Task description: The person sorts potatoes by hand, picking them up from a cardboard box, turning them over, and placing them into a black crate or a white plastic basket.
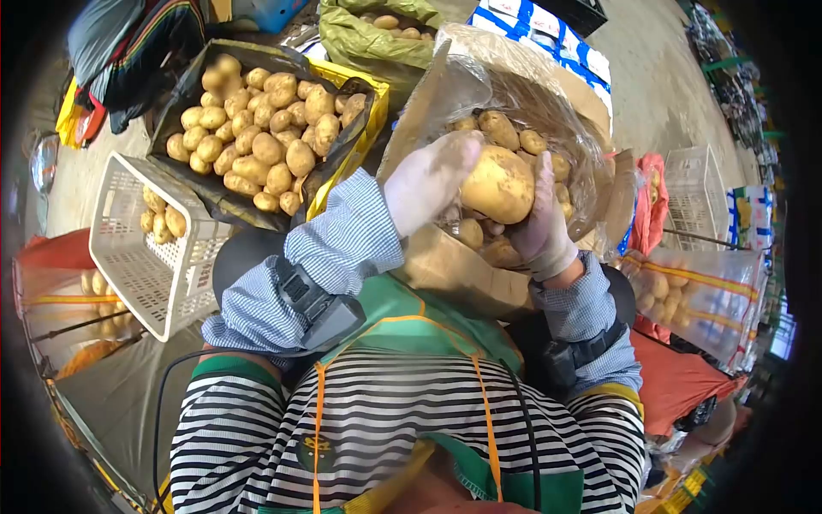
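Note:
Between my two gloved hands is a large yellow potato [497, 185], held above an open cardboard box [462, 272] lined with clear plastic. My left hand [431, 182] presses on the potato's left side, and my right hand [545, 224] supports its right side and lower edge. Smaller potatoes [499, 129] lie in the box beneath and behind the held one. The palms and some fingers are partly hidden by the potato.
At the left stand a black-lined yellow crate [378, 111] of potatoes and a tilted white basket [107, 231] with several potatoes. A green sack [342, 38] is behind. Bags of potatoes [719, 295] and another white basket [692, 193] stand right. A person's clothed legs [141, 43] show upper left.

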A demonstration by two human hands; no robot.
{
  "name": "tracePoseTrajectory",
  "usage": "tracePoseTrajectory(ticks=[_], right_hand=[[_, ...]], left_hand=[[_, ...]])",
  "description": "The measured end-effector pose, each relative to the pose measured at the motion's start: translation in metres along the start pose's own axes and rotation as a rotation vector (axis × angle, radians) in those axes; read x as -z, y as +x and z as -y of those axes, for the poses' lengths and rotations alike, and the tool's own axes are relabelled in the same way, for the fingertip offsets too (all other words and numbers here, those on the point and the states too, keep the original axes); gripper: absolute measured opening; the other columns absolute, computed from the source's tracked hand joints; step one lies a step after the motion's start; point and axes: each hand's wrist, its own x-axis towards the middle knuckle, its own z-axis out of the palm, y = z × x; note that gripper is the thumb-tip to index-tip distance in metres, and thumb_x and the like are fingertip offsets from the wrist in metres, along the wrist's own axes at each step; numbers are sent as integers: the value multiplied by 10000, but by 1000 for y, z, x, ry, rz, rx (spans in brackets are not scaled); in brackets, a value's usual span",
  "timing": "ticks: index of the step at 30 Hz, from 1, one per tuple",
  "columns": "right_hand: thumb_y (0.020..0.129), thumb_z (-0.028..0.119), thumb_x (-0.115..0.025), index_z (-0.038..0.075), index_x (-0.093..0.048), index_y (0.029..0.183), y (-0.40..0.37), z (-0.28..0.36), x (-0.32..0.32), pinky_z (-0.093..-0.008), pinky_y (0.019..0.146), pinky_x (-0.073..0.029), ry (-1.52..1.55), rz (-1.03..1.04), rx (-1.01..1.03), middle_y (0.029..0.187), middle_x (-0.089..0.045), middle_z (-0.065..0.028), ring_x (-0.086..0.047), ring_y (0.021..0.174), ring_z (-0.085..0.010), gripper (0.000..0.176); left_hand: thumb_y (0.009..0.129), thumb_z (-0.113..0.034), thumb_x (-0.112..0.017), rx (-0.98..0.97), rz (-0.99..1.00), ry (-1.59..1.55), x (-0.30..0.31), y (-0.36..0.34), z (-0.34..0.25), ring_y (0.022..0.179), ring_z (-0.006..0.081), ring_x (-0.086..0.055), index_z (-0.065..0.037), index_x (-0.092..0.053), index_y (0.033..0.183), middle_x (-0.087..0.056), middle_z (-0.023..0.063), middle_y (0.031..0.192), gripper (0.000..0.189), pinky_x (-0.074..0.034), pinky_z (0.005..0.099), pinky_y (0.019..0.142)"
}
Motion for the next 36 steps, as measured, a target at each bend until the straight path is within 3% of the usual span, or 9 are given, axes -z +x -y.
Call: tracePoseTrajectory(ticks=[3,8,11,16,19,25,28,33,36], right_hand=[[897,158,-634,-64,-115,1484,-8,11,-41,-341,832,-518,-1415,-144,552,1141,-618,-151,-662,889,-241,814],[861,165,-701,-85,-128,1443,-1,45,-72,-385,1032,-425,-168,-520,-233,1271,-568,-168,-581,1162,-262,854],[862,159,-700,-81,-161,1432,-12,10,-42,-368,1041,-419,-984,-211,492,1248,-582,-156,-581,1164,-230,820],[852,90,-674,-81,-114,1436,-17,12,-41,-383,1096,-367,-762,-167,335,1241,-587,-161,-558,1206,-234,827],[818,48,-674,-35,-177,1416,-16,12,-45,-306,974,-478,-837,-91,335,1249,-562,-150,-617,1089,-187,782],[736,103,-742,-96,-208,1411,-10,2,-22,-356,1043,-418,-229,-373,34,1269,-539,-169,-545,1178,-221,884],[696,61,-764,-115,-265,1374,-14,13,-51,-346,1031,-420,-1228,-251,502,1267,-534,-164,-550,1152,-228,860],[908,510,-534,58,-522,1286,2,20,-61,-292,595,-518,518,-272,-224,1085,-650,-156,-638,768,-207,589],[890,695,-386,147,-549,1285,3,20,-66,-231,389,-379,461,-423,-292,1020,-681,-161,-529,476,-153,695]], left_hand=[[1007,-331,-533,287,105,185,-5,-6,-38,882,157,-657,17,-485,1338,-649,96,1055,483,-545,279,829],[954,-705,-209,408,131,124,6,15,-10,514,142,-614,6,-626,1042,-646,69,707,829,-507,262,438],[944,-713,-133,404,78,331,8,19,-16,535,177,-640,1,-590,1173,-661,115,744,877,-545,292,461],[881,-354,-711,-230,-74,452,-1,26,-3,850,146,-658,5,-502,1325,-602,119,886,608,-571,269,644],[893,-281,-696,-195,13,385,-15,10,-27,1101,180,-591,16,-508,1332,-644,116,1153,562,-447,305,1004],[894,-133,-677,-16,113,7,2,8,-31,1140,172,-575,46,-580,1265,-628,107,1219,423,-456,305,1003],[912,-166,-667,110,93,-101,7,5,-37,1118,179,-588,45,-604,1226,-636,107,1192,383,-468,309,983],[944,-237,-639,-255,83,-107,13,10,-17,1017,145,-624,29,-688,1061,-689,96,1077,295,-505,289,904],[950,-190,-607,-179,-67,-41,20,10,-17,1043,153,-620,17,-669,1108,-684,120,1100,268,-499,303,920]])
